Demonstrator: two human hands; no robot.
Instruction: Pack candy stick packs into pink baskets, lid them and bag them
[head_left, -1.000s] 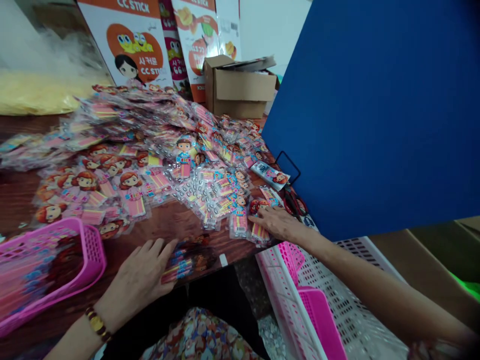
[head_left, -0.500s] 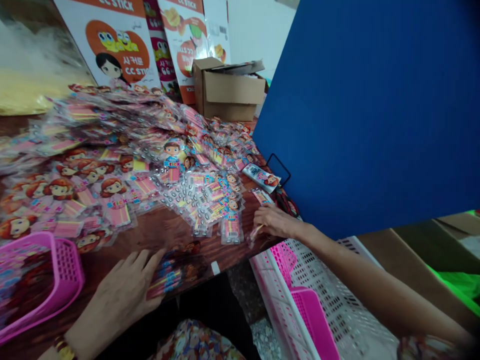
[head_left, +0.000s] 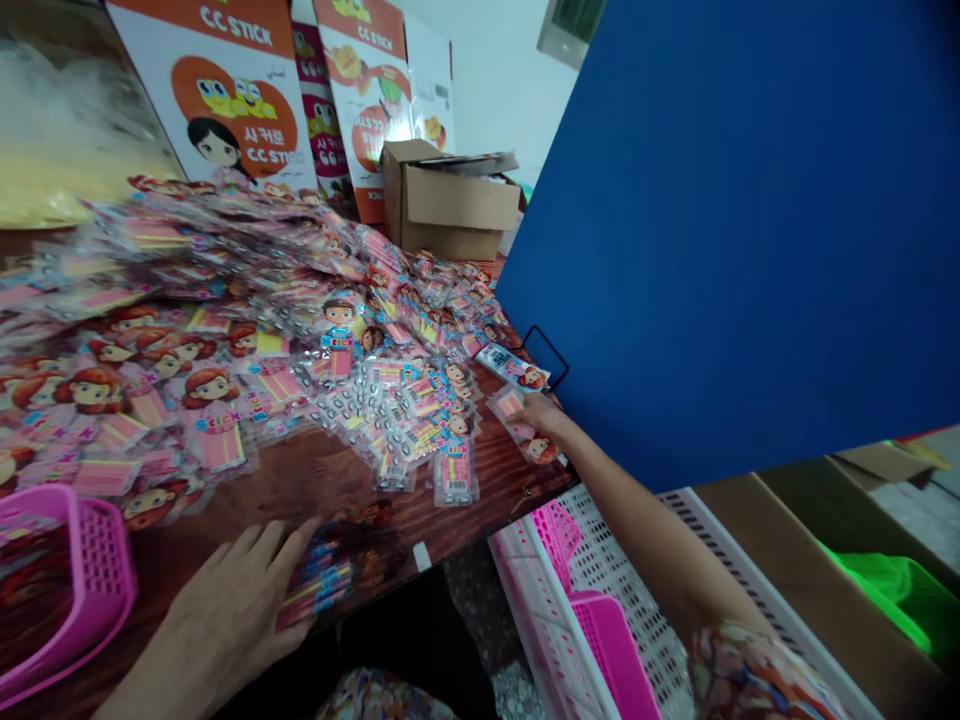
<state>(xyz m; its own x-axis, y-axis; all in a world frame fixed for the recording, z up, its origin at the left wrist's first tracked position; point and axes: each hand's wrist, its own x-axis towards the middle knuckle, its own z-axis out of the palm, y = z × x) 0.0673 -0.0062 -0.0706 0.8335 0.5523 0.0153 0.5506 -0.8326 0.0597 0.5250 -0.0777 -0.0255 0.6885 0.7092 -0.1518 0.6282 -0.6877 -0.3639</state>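
Observation:
My left hand [head_left: 225,595] is closed around the near end of a stack of stick-candy packets [head_left: 322,575] at the table's front edge. The packets are clear plastic with coloured sticks and a cartoon character. My right hand [head_left: 541,412] is at the table's right side, its fingers closed on a single packet [head_left: 514,408] of pink sticks; the fingertips are partly hidden. Just beyond it lies a white-and-blue pack [head_left: 514,367] with a cartoon head. Between the hands, fanned packets [head_left: 420,410] lie with their barcode sides up.
A large heap of packets [head_left: 255,240] covers the table's back and left. A pink basket [head_left: 105,560] with packets stands at the left. Behind are a cardboard box [head_left: 457,205] and printed cartons [head_left: 232,90]. A blue panel [head_left: 720,230] rises at the right above a white crate [head_left: 555,620].
My right hand has moved slightly farther from the table's front edge, and a packet now shows flat beneath its fingers. My left hand stays on the stack. The view has shifted a little.

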